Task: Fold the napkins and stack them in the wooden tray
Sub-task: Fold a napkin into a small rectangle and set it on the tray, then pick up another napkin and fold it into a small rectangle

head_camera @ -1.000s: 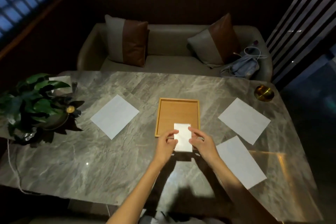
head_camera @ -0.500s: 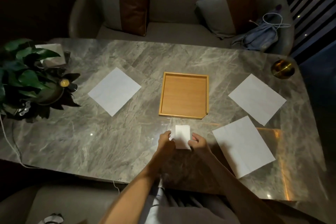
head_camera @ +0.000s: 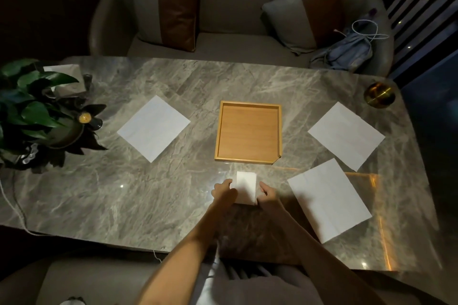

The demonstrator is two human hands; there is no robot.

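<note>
A small folded white napkin (head_camera: 246,187) lies on the marble table just in front of the square wooden tray (head_camera: 248,161), which has nothing in it. My left hand (head_camera: 223,189) pinches the napkin's left edge and my right hand (head_camera: 268,194) holds its right edge. Three unfolded white napkins lie flat: one (head_camera: 153,127) left of the tray, one (head_camera: 346,135) at the far right, one (head_camera: 328,199) at the near right beside my right forearm.
A potted plant (head_camera: 32,111) stands at the table's left end, with a cable trailing off the near left edge. A brass ball-shaped object (head_camera: 379,95) sits at the far right corner. A sofa with two cushions and a blue bag lies beyond the table.
The folded napkin and both hands have come back from over the tray's near edge to the table in front of it. The head camera has tilted further down.
</note>
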